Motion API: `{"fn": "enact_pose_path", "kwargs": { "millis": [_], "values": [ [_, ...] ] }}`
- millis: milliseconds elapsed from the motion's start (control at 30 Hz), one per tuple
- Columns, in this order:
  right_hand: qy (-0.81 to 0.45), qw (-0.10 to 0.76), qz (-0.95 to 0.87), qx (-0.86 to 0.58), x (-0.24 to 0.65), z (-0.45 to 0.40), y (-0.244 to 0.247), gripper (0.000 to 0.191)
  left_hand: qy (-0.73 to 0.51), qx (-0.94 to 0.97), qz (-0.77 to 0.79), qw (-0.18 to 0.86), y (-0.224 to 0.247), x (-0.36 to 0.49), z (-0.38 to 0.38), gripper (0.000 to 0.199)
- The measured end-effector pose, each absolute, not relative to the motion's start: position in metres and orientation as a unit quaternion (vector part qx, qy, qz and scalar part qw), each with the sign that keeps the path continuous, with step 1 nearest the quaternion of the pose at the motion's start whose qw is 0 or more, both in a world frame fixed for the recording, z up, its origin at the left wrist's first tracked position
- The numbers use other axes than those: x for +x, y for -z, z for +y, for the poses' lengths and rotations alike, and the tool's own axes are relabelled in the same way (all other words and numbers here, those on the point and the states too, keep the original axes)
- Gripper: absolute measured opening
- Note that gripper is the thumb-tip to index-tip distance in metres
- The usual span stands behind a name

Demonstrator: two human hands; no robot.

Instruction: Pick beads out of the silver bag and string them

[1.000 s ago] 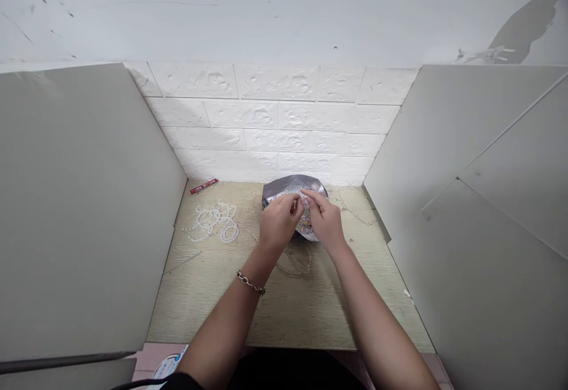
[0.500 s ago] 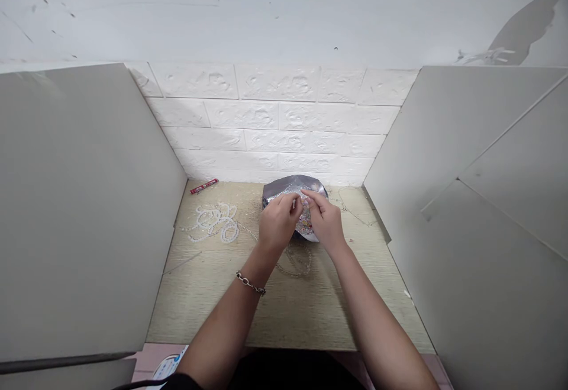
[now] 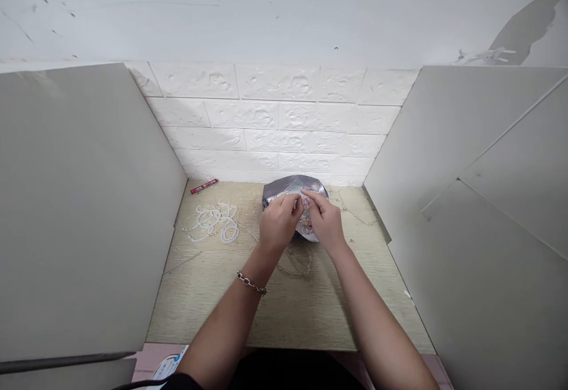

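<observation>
Both of my hands are close together above a silvery foil bag (image 3: pixel 284 187) that lies open near the back wall, with many small multicoloured beads (image 3: pixel 305 224) in it. My left hand (image 3: pixel 280 218) is closed in a pinch, and what its fingertips hold is too small to make out. Opposite it, my right hand (image 3: pixel 326 218) pinches too, thumb and forefinger nearly meeting the left fingertips; anything between them is hidden. Just below the bag, a loop of clear beads (image 3: pixel 298 273) lies on the table, partly behind my left wrist.
White strung beads (image 3: pixel 215 222) lie coiled on the wooden table (image 3: pixel 302 313) to the left. Behind them sits a small red packet (image 3: pixel 205 186). A thin thread (image 3: pixel 359 217) trails at the right. Grey panels (image 3: pixel 89 212) stand on both sides, and a white brick-patterned wall (image 3: pixel 275 115) closes the back.
Almost nothing differs. My left hand and wrist have shifted very slightly to the right; my right hand and the bag stay in place.
</observation>
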State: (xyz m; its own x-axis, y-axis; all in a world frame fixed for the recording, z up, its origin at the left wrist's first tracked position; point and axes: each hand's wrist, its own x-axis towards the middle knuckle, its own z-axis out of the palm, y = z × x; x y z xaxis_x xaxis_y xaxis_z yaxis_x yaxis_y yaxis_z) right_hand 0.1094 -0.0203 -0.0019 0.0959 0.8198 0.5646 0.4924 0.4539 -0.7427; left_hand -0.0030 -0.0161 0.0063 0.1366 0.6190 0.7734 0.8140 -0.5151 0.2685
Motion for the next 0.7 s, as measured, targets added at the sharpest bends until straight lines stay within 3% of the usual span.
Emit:
{"fn": "enact_pose_path", "kwargs": {
  "millis": [700],
  "values": [
    [-0.144,0.539,-0.666,-0.496,0.1080,-0.0212,0.0008,0.029,0.411,-0.758,-0.497,0.096,-0.0079,-0.0029,-0.0168,0.018]
  ]
}}
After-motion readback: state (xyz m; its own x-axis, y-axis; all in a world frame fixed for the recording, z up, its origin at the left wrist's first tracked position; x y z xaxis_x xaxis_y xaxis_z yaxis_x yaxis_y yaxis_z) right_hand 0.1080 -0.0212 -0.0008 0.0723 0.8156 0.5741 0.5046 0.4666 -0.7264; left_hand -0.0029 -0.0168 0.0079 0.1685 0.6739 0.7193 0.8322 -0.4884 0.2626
